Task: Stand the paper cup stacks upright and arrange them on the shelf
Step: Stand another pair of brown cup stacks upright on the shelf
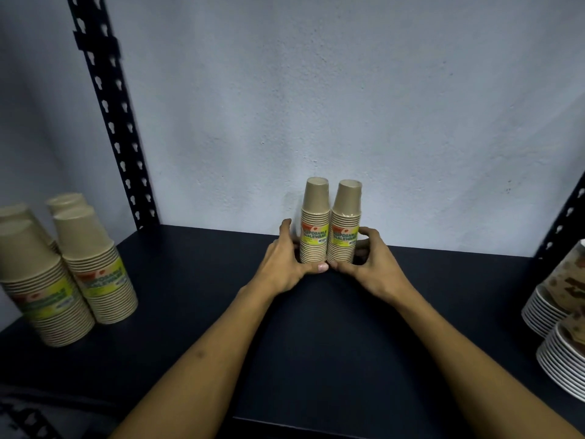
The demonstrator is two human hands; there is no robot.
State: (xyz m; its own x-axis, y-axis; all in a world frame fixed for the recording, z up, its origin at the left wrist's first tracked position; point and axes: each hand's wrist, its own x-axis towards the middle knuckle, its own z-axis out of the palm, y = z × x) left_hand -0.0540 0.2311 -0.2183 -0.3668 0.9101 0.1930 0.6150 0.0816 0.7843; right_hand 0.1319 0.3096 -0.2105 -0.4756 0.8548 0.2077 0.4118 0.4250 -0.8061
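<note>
- Your left hand (286, 264) and right hand (368, 264) cup the two middle stacks (330, 226), pressing them together upright, likely to square the pair.
- They stand on the shelf (190, 280) against the wall (316, 106).
- Left of that pair, four stacks (63, 267) stand grouped; patterned cups (560, 312) sit to its right.

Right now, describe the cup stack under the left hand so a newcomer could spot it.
On the dark shelf, against the back wall at centre, two wrapped brown stacks stand upright, side by side. The left hand cups the left stack, the one whose label clearly reads DISPOSABLE TABLEWARE.
</note>
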